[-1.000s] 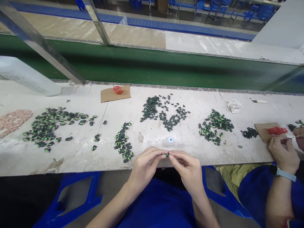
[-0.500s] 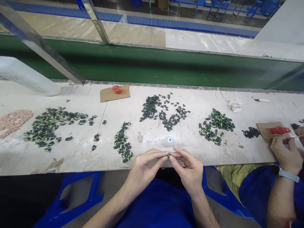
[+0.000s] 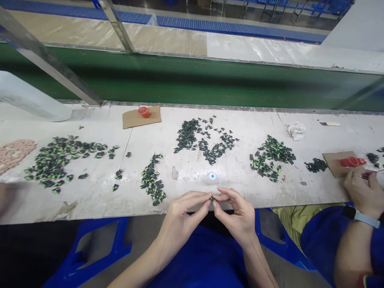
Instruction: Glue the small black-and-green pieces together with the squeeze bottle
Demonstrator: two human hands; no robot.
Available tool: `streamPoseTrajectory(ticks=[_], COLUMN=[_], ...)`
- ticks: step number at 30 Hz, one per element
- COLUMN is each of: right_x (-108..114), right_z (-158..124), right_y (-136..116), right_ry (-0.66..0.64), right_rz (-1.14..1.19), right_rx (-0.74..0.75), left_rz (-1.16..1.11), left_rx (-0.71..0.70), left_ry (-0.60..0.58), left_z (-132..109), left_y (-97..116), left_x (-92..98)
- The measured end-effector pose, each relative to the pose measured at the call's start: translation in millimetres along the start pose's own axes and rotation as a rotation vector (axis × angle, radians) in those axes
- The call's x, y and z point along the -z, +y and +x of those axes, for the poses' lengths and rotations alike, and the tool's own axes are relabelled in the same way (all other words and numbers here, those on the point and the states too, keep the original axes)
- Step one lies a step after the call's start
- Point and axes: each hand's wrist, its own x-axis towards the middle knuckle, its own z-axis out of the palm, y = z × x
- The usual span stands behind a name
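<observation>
My left hand [image 3: 186,211] and my right hand [image 3: 236,212] meet at the front edge of the table. Between their fingertips they pinch a small black-and-green piece [image 3: 213,199], partly covered by the fingers. Just beyond them a small white bottle with a blue tip [image 3: 212,176] stands on the table. Nearest on the left is a pile of black-and-green pieces [image 3: 152,182]. Farther back lies a pile of small dark pieces [image 3: 187,136], loosely scattered toward its right side.
More black-and-green pieces lie left [image 3: 51,162] and right [image 3: 271,156]. Pink pieces [image 3: 15,154] are far left. A red cup [image 3: 144,112] sits on cardboard [image 3: 129,121]. At right, a co-worker's hand [image 3: 364,192] is beside another red cup [image 3: 349,161]. Another person's blurred hand [image 3: 5,196] shows at left.
The blurred hand of another person has come in at the left edge. My fingers have shifted slightly around the small piece, still pinching it. The view has moved a little.
</observation>
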Motion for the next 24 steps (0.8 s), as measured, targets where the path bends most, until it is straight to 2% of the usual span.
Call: streamPoseTrajectory(ticks=[9, 11, 14, 16, 17, 19, 21, 23, 24], right_x=[-2, 2, 18, 32, 40, 54, 64, 67, 66], right_z=[-3, -3, 1, 8, 13, 26, 37, 44, 45], right_y=[-2, 0, 10, 25, 35, 53, 66, 69, 68], right_ry=[0.038, 0.012, 0.004, 0.104, 0.198, 0.429, 0.567, 0.602, 0.569], right_rz=[-0.032, -0.043, -0.069, -0.114, -0.144, -0.193, -0.284, -0.409, -0.462], right_rx=[0.012, 0.061, 0.091, 0.042, 0.003, -0.061, -0.095, -0.045, 0.004], left_rz=[0.032, 0.041, 0.09, 0.163, 0.218, 0.372, 0.536, 0.664, 0.702], left_rx=[-0.09, -0.146, -0.207, -0.229, -0.234, -0.226, -0.162, -0.098, -0.07], left_ry=[0.028, 0.018, -0.064, -0.088, -0.068, 0.049, 0.206, 0.31, 0.32], left_z=[-3, -4, -5, -5, -4, -3, -3, -3, -3], left_y=[0, -1, -2, -6, -9, -21, -38, -58, -67], left_x=[-8.7, -11.5, -9.0, 0.3, 7.6, 26.6, 48.9, 70.4, 79.4])
